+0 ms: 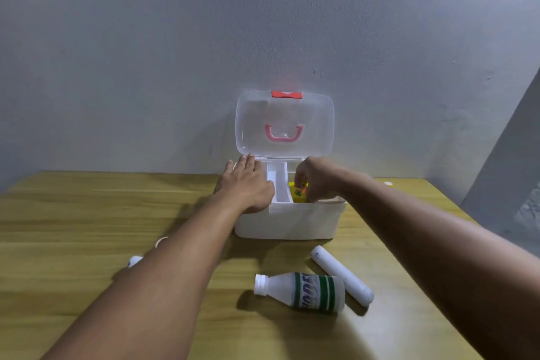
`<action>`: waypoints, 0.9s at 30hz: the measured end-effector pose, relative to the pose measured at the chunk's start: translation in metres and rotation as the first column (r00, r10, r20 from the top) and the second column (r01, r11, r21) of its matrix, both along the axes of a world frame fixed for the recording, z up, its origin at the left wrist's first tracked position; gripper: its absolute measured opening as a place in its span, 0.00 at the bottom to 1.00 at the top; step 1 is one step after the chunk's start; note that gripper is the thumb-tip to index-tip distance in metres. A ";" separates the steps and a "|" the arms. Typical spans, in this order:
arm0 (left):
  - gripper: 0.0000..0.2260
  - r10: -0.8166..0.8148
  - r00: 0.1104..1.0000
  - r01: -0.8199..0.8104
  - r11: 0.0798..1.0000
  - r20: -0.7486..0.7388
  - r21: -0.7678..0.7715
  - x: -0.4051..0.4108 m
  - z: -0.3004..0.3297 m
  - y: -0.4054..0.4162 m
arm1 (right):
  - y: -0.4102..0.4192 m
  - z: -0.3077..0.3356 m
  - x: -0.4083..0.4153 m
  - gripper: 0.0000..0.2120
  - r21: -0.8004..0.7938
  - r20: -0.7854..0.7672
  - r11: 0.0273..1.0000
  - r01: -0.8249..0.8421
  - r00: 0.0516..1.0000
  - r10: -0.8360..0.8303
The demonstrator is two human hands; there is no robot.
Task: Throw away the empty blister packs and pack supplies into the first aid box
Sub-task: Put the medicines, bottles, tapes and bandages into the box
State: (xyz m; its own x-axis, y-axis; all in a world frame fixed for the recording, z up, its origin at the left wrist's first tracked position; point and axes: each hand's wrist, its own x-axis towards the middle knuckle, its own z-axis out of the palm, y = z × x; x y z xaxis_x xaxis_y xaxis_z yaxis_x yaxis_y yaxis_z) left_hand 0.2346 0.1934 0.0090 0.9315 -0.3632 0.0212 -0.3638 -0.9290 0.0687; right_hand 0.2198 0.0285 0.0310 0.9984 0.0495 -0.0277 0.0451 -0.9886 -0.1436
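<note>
The white first aid box (289, 221) stands on the table against the wall, its clear lid (285, 126) raised upright. My left hand (248, 184) lies flat, fingers spread, over the box's left rim. My right hand (317, 181) reaches into the right compartment, fingers pinched on a yellow packet (298, 194) with green and orange print. In front of the box lie a plastic bottle (301, 291) with a green-striped label and a white roll (342, 275), both on their sides.
The wooden table (87, 213) runs to the grey wall. A small white object (135, 261) and a thin ring shape (161, 240) peek out beside my left forearm. Another small white item (388, 183) sits behind my right forearm.
</note>
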 end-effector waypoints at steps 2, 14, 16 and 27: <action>0.28 -0.002 1.000 0.002 1.000 0.002 0.003 0.000 -0.001 0.000 | -0.001 -0.007 0.004 0.15 0.006 0.020 1.000 -0.002 1.000 0.002; 0.28 -0.006 1.000 0.006 1.000 0.000 0.002 0.001 0.001 0.000 | -0.006 0.001 -0.005 0.17 0.177 0.098 0.984 0.033 0.994 -0.051; 0.28 -0.011 1.000 0.011 1.000 -0.005 0.001 0.000 0.003 -0.001 | -0.013 0.020 -0.018 0.17 0.208 0.151 0.978 0.027 0.987 -0.060; 0.20 -0.142 0.989 0.144 0.988 0.041 -0.060 0.000 0.018 -0.025 | -0.119 0.027 -0.085 0.02 0.223 0.095 0.915 0.336 0.927 -0.363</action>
State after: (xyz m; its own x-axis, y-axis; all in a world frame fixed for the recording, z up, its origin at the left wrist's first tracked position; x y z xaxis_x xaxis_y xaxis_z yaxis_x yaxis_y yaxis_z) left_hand 0.2351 0.1686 0.0271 0.8683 -0.4894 0.0812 -0.4958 -0.8615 0.1094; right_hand 0.1346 -0.0903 0.0585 0.9466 -0.3124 0.0794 -0.2658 -0.8961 -0.3555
